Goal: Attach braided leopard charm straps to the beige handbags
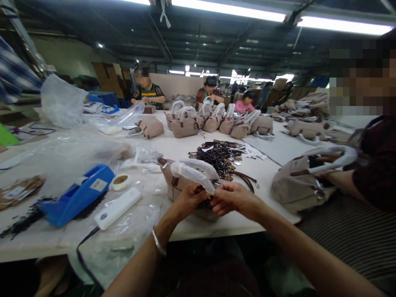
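Note:
A small beige handbag point(170, 182) with brown trim stands in front of me near the table's front edge. White wrapping covers its handles point(193, 170). My left hand point(190, 199) is closed in a pinch at the near side of the bag, just below the end of a wrapped handle. Beside it, my right hand point(232, 199) has its fingers pressed together at the same spot. What the fingertips hold is small and mostly hidden. Right behind the bag lies a pile of dark straps with metal charms point(218, 156), with a brown strap point(247, 181) at its side.
At left are a blue tape dispenser point(83, 192), a tape roll point(120, 182), a white device point(118, 208) with a cord, and clear plastic bags point(77, 150). Several finished-looking handbags point(185, 128) stand behind. Close at right, a co-worker's arm point(338, 179) reaches to another handbag point(291, 185).

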`<state>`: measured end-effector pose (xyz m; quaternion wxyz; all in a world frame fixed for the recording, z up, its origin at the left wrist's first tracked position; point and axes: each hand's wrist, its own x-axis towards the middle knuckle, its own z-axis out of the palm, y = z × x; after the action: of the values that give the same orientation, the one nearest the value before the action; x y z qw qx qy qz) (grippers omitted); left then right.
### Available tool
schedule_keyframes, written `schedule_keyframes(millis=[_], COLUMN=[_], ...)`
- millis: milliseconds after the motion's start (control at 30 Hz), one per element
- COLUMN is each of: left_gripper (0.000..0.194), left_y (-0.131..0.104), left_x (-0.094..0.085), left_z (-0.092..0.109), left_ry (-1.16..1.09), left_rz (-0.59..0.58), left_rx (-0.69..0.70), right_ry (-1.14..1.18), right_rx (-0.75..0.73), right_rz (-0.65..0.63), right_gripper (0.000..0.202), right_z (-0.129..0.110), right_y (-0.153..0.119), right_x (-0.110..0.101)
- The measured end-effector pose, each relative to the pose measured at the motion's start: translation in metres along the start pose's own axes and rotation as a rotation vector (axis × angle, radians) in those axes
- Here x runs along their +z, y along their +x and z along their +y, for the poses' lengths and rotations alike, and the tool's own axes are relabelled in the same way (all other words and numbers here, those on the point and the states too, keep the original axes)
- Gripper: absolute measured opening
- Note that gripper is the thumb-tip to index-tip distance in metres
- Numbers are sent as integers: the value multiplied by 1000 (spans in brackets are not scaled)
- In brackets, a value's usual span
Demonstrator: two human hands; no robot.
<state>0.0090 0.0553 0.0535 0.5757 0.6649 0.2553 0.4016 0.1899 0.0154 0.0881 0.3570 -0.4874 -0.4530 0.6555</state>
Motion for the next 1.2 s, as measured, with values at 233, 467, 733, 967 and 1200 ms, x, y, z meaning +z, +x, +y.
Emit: schedule_keyframes(millis=[233, 467, 733, 967, 1200], left_gripper=[29, 28, 25, 28, 28], left_y=[5, 1, -1, -27, -35], left_x=[-14, -2, 6, 6, 13], left_z=[4, 1, -3, -17, -37], left_ry=[-56, -105, -86, -6, -94], left_rz=[-154, 58, 166, 216, 170], left_rx=[-38, 39, 58, -81, -178], right_ry=[-559, -11, 306, -116, -295], right_rx=[85, -98, -227, -287, -217], right_rz=[-115, 133, 316, 405, 399], right_gripper=[16, 37, 47, 43, 32], right_z=[-46, -4, 22, 12, 53], right_y=[20, 9, 2, -17, -30], right_x=[-10, 9, 31, 1, 6])
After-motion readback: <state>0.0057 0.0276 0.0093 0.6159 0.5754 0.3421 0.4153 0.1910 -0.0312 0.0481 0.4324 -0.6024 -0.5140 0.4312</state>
